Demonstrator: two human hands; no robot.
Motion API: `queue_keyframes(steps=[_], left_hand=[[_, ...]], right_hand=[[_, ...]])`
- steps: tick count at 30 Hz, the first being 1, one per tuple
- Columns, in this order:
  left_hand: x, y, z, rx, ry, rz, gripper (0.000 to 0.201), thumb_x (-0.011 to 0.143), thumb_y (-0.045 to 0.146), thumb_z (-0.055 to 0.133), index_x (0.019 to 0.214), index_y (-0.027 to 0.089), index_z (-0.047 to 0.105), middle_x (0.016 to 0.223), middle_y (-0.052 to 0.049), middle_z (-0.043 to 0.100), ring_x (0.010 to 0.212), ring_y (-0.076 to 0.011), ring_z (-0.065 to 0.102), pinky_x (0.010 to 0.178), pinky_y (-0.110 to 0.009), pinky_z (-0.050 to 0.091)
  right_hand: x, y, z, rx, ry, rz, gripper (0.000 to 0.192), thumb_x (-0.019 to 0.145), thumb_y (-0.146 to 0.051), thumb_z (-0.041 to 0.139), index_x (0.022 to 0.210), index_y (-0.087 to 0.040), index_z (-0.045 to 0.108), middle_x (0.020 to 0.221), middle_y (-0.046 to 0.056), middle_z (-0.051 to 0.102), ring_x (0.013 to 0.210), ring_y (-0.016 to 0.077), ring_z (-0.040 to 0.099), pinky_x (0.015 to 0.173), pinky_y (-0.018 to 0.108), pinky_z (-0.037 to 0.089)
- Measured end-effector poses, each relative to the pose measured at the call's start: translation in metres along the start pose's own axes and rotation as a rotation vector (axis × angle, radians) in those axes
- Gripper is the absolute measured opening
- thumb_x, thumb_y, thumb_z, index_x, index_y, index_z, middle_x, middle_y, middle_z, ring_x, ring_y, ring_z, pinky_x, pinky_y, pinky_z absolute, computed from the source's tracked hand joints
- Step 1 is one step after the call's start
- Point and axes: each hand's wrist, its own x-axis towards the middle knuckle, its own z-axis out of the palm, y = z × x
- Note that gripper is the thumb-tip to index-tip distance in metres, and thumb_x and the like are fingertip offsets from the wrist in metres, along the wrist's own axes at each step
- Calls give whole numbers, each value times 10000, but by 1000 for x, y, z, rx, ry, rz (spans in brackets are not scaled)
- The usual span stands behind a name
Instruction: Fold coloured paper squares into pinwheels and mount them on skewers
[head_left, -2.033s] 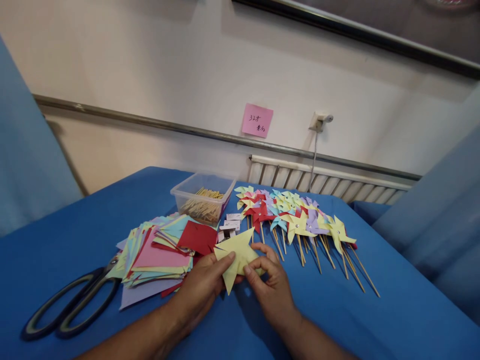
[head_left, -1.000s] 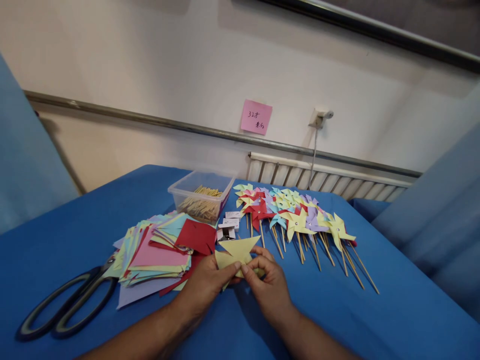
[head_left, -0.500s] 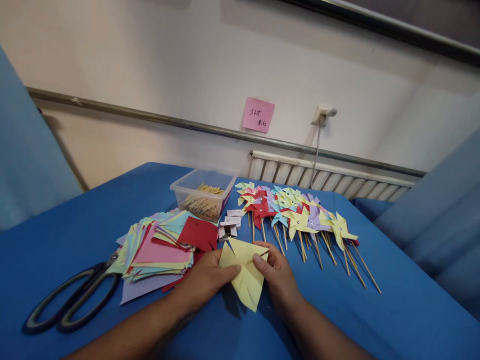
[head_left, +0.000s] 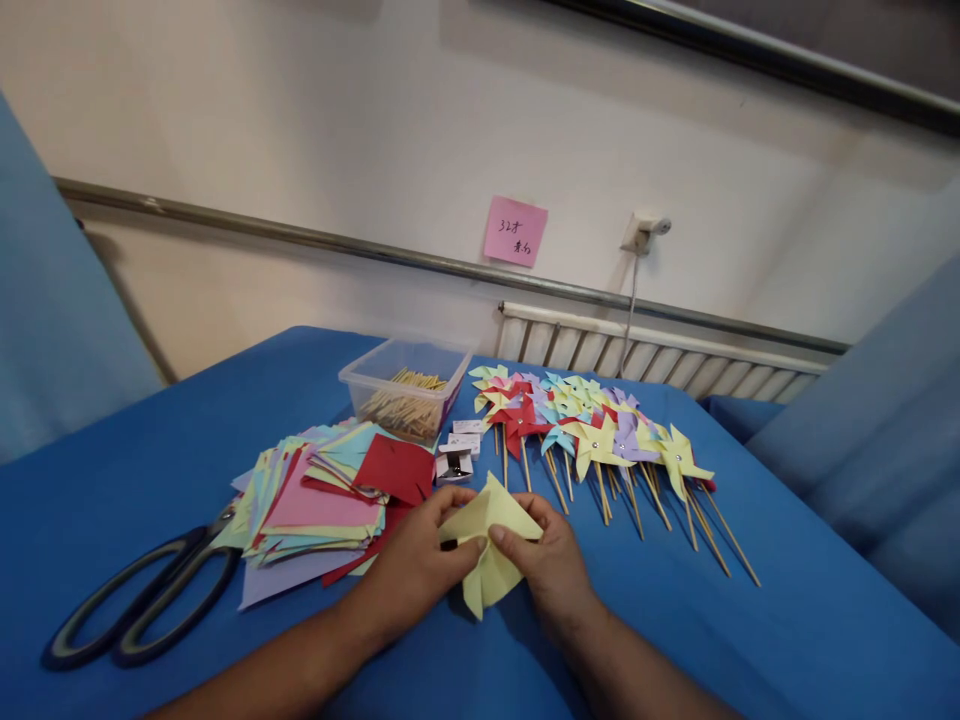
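Note:
A pale yellow paper pinwheel blade sheet (head_left: pixel 491 520), slit at its corners, is held between my two hands above the blue table. My left hand (head_left: pixel 427 545) pinches its left side, the thumb pressing near the middle. On the right, my right hand (head_left: pixel 551 550) grips the paper with its thumb also close to the centre. Corners of the sheet are bent inward toward the thumbs. Just beyond my left fingers stands a small open white box (head_left: pixel 454 464) with something dark inside.
Left of my hands lies a stack of coloured paper (head_left: pixel 322 500), with large scissors (head_left: pixel 161 590) beside it. Behind are a clear plastic box (head_left: pixel 405 390) of wooden sticks and finished pinwheels (head_left: pixel 596 440) on sticks at the right. The blue tablecloth (head_left: pixel 787 620) spans beneath.
The yellow paper has been turned and its corners folded further toward the centre. Both thumbs have moved closer together at its middle.

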Motion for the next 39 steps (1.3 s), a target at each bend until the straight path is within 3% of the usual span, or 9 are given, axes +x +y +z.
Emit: queue_keyframes(steps=[3, 7, 17, 21, 27, 30, 33, 36, 39], left_hand=[[2, -9, 6, -324, -48, -151, 369, 615, 269, 729, 929, 149, 576, 772, -30, 668, 704, -187, 624, 653, -276, 464], [-1, -12, 10, -658, -157, -238, 207, 733, 285, 663, 869, 145, 595, 805, -61, 687, 726, -173, 642, 739, -314, 479], [2, -16, 12, -601, -108, -311, 247, 651, 288, 741, 789, 91, 685, 693, -90, 718, 605, -182, 641, 627, -284, 475], [2, -9, 7, -599, -70, -299, 228, 667, 278, 714, 768, 75, 699, 676, -110, 725, 569, -197, 644, 606, -296, 486], [5, 5, -7, -743, 18, -305, 334, 700, 216, 667, 1011, 95, 663, 824, -117, 747, 738, -248, 693, 709, -330, 526], [6, 7, -11, -791, 53, -326, 414, 711, 188, 651, 1116, 114, 605, 850, -96, 747, 758, -252, 696, 705, -335, 534], [5, 7, -12, -812, 49, -342, 443, 727, 173, 632, 1163, 129, 566, 863, -79, 746, 757, -242, 695, 687, -323, 536], [4, 6, -10, -826, 6, -343, 433, 725, 176, 637, 1151, 133, 571, 875, -73, 742, 780, -222, 689, 692, -295, 531], [3, 4, -8, -806, -18, -352, 409, 701, 181, 657, 1104, 130, 600, 866, -71, 741, 762, -205, 684, 686, -274, 526]], right_hand=[[1, 0, -1, 39, 70, 4, 378, 632, -324, 768, 912, -162, 572, 739, 18, 683, 581, 151, 613, 569, 271, 483], [2, -2, -1, 147, 131, 15, 397, 638, -329, 768, 934, -163, 561, 723, 16, 681, 555, 153, 615, 550, 274, 482], [0, 2, 4, 187, 53, 89, 408, 608, -338, 788, 907, -158, 576, 698, 10, 677, 536, 149, 605, 559, 278, 475], [-1, -1, 2, 194, 2, 32, 350, 708, -393, 704, 938, -159, 581, 798, 43, 675, 642, 161, 618, 641, 302, 486], [-4, -4, -3, -242, 136, -240, 328, 778, -310, 612, 1092, -232, 555, 1017, 64, 605, 914, 205, 577, 750, 333, 468], [-12, -10, 2, -543, 78, -509, 430, 734, -164, 606, 1145, -272, 542, 1324, 76, 415, 1204, 262, 413, 944, 429, 377], [-22, -16, 7, -793, -32, -692, 468, 710, -66, 555, 1120, -291, 574, 1445, 35, 241, 1318, 282, 251, 1044, 489, 249], [-25, -20, 11, -981, -112, -754, 461, 683, -40, 563, 1052, -310, 618, 1458, 6, 217, 1338, 310, 188, 1047, 526, 212], [-23, -20, 9, -1055, -155, -766, 364, 681, -68, 608, 954, -305, 649, 1409, 8, 313, 1325, 319, 197, 1033, 529, 228]])
